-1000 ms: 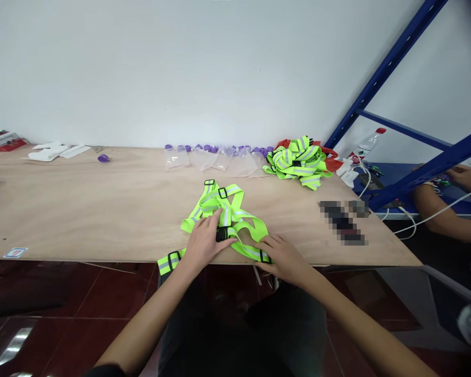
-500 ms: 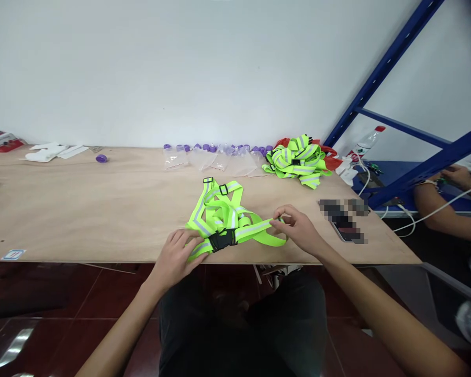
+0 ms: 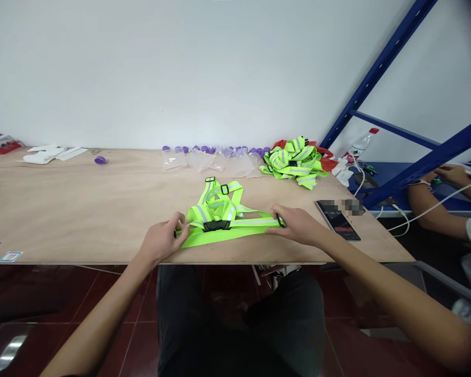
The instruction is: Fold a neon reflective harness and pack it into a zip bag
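Note:
A neon-yellow reflective vest (image 3: 220,209) made of straps lies near the table's front edge. My left hand (image 3: 163,238) is closed on the left end of its waist strap, with a bit of black showing at the fingers. At the strap's right end, my right hand (image 3: 296,225) grips it by a black slider (image 3: 280,221). Between my hands the strap runs straight, and a black buckle (image 3: 216,225), fastened, sits left of its middle. Two more black sliders show on the upper straps, one being the right slider (image 3: 224,189).
Several purple rolls and clear bags (image 3: 239,165) line the wall. A heap of similar vests (image 3: 294,159) lies on red plastic. At right are a phone (image 3: 337,220), a bottle (image 3: 361,145), cables and a blue rack (image 3: 380,68); another person's arms (image 3: 435,204) show beyond.
My left hand has moved left and now pinches the strap end instead of lying over it. The waist strap is stretched straighter, and the buckle has shifted slightly left and away from me.

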A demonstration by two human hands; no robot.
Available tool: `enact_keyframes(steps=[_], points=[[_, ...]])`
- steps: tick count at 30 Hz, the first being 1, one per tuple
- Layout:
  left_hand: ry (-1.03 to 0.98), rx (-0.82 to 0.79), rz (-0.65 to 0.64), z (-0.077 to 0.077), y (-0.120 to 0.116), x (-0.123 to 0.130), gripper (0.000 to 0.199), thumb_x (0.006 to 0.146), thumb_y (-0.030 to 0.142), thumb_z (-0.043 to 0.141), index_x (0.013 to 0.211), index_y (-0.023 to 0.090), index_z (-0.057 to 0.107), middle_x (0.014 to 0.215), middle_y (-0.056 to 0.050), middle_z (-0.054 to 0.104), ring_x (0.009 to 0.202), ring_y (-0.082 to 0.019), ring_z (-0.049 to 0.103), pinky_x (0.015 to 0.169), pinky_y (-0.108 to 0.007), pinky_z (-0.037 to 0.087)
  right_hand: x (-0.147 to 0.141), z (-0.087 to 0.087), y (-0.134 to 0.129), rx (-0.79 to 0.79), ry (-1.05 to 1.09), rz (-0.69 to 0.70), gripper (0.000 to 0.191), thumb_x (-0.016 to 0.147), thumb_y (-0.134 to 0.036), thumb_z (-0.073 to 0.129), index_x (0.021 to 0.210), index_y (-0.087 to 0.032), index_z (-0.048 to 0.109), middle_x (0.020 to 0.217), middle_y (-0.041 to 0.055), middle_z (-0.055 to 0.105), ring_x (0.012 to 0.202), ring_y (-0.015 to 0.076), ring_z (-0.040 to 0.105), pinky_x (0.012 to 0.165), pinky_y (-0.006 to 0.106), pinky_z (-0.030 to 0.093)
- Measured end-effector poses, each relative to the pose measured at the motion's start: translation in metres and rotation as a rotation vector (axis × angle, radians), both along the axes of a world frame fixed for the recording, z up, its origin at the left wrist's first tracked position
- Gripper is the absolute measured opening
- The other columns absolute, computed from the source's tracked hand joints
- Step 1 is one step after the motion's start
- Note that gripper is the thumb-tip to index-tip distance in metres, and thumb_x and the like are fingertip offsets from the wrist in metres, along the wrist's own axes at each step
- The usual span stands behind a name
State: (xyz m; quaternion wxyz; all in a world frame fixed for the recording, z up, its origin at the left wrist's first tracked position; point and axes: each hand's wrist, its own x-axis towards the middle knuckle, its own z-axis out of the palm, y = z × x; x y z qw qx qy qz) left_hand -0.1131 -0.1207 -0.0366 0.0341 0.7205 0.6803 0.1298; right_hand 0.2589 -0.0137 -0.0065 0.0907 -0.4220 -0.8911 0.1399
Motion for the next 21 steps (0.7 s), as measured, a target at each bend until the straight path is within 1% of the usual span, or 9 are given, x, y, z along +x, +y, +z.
enact_keyframes(steps=[2, 5, 7, 9, 12, 15, 16, 18, 21], points=[[-0.044, -0.048, -0.115, 0.009, 0.004, -0.012, 0.033, 0.095, 0.054, 0.044, 0.101, 0.023, 0.054, 0.081, -0.001, 0.071, 0.069, -0.022, 0.066, 0.061, -0.028, 0.039, 0.004, -0.002, -0.001, 0.006, -0.131, 0.039, 0.036, 0.084, -0.056, 0.067, 0.092, -0.024, 0.051, 0.078, 0.0022, 0.066, 0.066, 0.0212, 0.059, 0.057, 0.027, 0.030], [-0.081, -0.169, -0.247, 0.021, 0.009, -0.026, 0.044, 0.090, 0.063, 0.052, 0.106, 0.023, 0.059, 0.082, -0.002, 0.071, 0.072, -0.023, 0.066, 0.065, -0.029, 0.042, 0.008, -0.011, -0.003, -0.003, -0.221, 0.064, 0.034, 0.091, -0.056, 0.059, 0.098, -0.023, 0.053, 0.082, 0.0044, 0.069, 0.068, 0.0229, 0.062, 0.057, 0.027, 0.031], [-0.098, -0.234, -0.286, 0.026, 0.011, -0.030, 0.045, 0.089, 0.064, 0.053, 0.108, 0.024, 0.063, 0.085, -0.002, 0.071, 0.075, -0.023, 0.066, 0.067, -0.029, 0.043, 0.011, -0.022, -0.003, -0.007, -0.245, 0.070, 0.033, 0.092, -0.055, 0.057, 0.100, -0.023, 0.054, 0.086, 0.0051, 0.071, 0.071, 0.0233, 0.064, 0.058, 0.027, 0.031], [-0.118, -0.275, -0.305, 0.026, 0.011, -0.031, 0.044, 0.091, 0.063, 0.051, 0.108, 0.025, 0.066, 0.088, -0.002, 0.072, 0.078, -0.023, 0.067, 0.068, -0.029, 0.044, 0.014, -0.033, -0.003, -0.006, -0.253, 0.077, 0.032, 0.092, -0.054, 0.057, 0.100, -0.023, 0.056, 0.090, 0.0054, 0.072, 0.073, 0.0235, 0.065, 0.059, 0.027, 0.033], [-0.132, -0.285, -0.305, 0.015, 0.005, -0.026, 0.043, 0.094, 0.060, 0.048, 0.114, 0.026, 0.065, 0.099, -0.003, 0.073, 0.086, -0.025, 0.068, 0.073, -0.030, 0.046, 0.022, -0.049, -0.004, 0.015, -0.229, 0.086, 0.032, 0.094, -0.052, 0.055, 0.104, -0.023, 0.059, 0.099, 0.0067, 0.071, 0.079, 0.0242, 0.067, 0.063, 0.029, 0.039], [-0.044, -0.222, -0.257, -0.008, -0.004, -0.018, 0.045, 0.096, 0.059, 0.045, 0.114, 0.021, 0.063, 0.102, -0.007, 0.072, 0.085, -0.027, 0.068, 0.071, -0.032, 0.047, 0.031, -0.064, -0.006, 0.054, -0.186, 0.128, 0.033, 0.096, -0.050, 0.054, 0.113, -0.023, 0.061, 0.114, 0.0092, 0.068, 0.092, 0.0256, 0.067, 0.070, 0.031, 0.045], [0.003, -0.181, -0.246, -0.017, -0.007, -0.015, 0.045, 0.096, 0.059, 0.045, 0.112, 0.020, 0.063, 0.102, -0.008, 0.071, 0.086, -0.027, 0.067, 0.071, -0.033, 0.047, 0.033, -0.069, -0.007, 0.074, -0.173, 0.141, 0.033, 0.096, -0.049, 0.054, 0.114, -0.023, 0.062, 0.119, 0.0100, 0.067, 0.094, 0.0258, 0.067, 0.072, 0.032, 0.046], [0.086, -0.067, -0.256, -0.032, -0.012, -0.010, 0.042, 0.097, 0.058, 0.047, 0.106, 0.020, 0.063, 0.108, -0.011, 0.069, 0.096, -0.030, 0.065, 0.078, -0.037, 0.047, 0.037, -0.076, -0.009, 0.137, -0.150, 0.160, 0.031, 0.096, -0.047, 0.055, 0.112, -0.022, 0.064, 0.123, 0.0117, 0.065, 0.098, 0.0259, 0.066, 0.075, 0.033, 0.048], [0.159, 0.131, -0.249, -0.043, -0.016, -0.004, 0.034, 0.096, 0.052, 0.053, 0.104, 0.021, 0.065, 0.124, -0.013, 0.063, 0.113, -0.033, 0.057, 0.094, -0.046, 0.042, 0.036, -0.078, -0.010, 0.288, -0.145, 0.179, 0.029, 0.096, -0.045, 0.057, 0.104, -0.019, 0.068, 0.117, 0.0138, 0.066, 0.100, 0.0277, 0.063, 0.082, 0.037, 0.048]])
